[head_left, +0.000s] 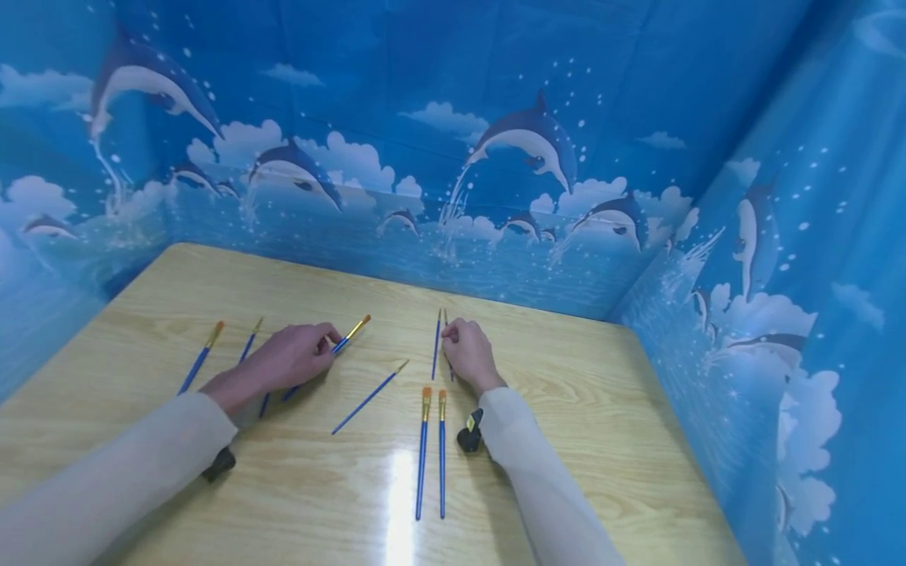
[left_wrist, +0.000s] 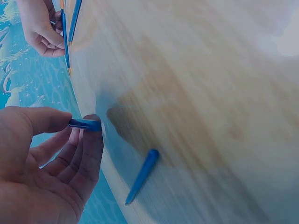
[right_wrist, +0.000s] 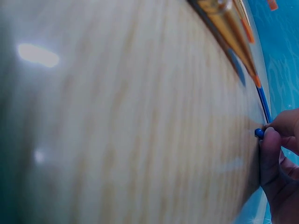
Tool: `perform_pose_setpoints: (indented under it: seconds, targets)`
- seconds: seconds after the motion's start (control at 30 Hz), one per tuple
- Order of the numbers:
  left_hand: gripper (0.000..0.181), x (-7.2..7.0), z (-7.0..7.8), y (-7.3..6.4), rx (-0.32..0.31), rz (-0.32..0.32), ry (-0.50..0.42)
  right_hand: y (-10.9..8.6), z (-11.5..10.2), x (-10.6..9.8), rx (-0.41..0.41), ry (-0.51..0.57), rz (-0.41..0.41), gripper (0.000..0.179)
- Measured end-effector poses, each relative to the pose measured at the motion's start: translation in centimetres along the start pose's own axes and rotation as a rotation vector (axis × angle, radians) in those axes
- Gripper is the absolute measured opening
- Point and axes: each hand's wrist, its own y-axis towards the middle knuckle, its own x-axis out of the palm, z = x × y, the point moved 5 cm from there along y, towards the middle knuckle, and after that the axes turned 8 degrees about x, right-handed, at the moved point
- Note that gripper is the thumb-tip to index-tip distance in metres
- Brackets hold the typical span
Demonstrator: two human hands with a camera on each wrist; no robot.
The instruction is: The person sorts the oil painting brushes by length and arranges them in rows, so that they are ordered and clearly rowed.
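Across the pale wood tabletop [head_left: 566, 401], two hands are working among blue-handled brushes. Left hand [head_left: 293, 358]: thumb and finger are pinching the orange-tipped brush [head_left: 344, 343], its bristles pointing away from the person; the other fingers are curving, palm hollow. Right hand [head_left: 469, 354]: thumb and finger are closing together on the slim brush [head_left: 451, 375], which is lying just right of its thin neighbour [head_left: 435, 346], nearly parallel. Nearer the person, two gold-collared brushes [head_left: 422, 456] are lying side by side; a loose brush [head_left: 370, 397] is slanting between the hands.

Handling, as judged: a light pinch on the handle is serving best, bristles clear of the fingers. For the right, a small turn of the fingertips is probably enough for straightening; a sideways nudge is risking the neighbour.

Views compared: the left wrist camera is showing the thumb's contact, plus a blue handle end [left_wrist: 142, 177] on the wood; from the head, the hand's back is hiding that grip. The right wrist camera is catching the rounded handle tip between the fingers; only the head view is giving the whole layout.
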Motion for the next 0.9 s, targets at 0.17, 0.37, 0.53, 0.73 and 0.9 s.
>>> perform_pose_setpoints:
  seconds: [0.17, 0.37, 0.53, 0.73, 0.9]
  targets:
    - [0.023, 0.0, 0.1, 0.7, 0.014, 0.009, -0.036, -0.1, -0.2, 0.2, -0.002, -0.003, -0.003, 0.012]
    - [0.018, 0.0, 0.3, 1.3, 0.014, 0.023, -0.034, -0.2, -0.4, 0.2, 0.002, -0.013, -0.004, 0.013]
    - [0.024, 0.2, 0.2, 1.9, -0.024, 0.01, -0.064, -0.2, -0.5, 0.1, -0.004, -0.013, -0.003, 0.013]
    - [0.031, 0.5, 0.6, 2.7, -0.034, -0.005, -0.075, -0.2, -0.3, 0.1, 0.004, -0.02, 0.004, 0.012]
    - [0.04, 0.9, 1.1, 3.2, 0.003, 0.006, -0.071, -0.1, -0.1, 0.1, 0.015, -0.014, 0.01, 0.012]
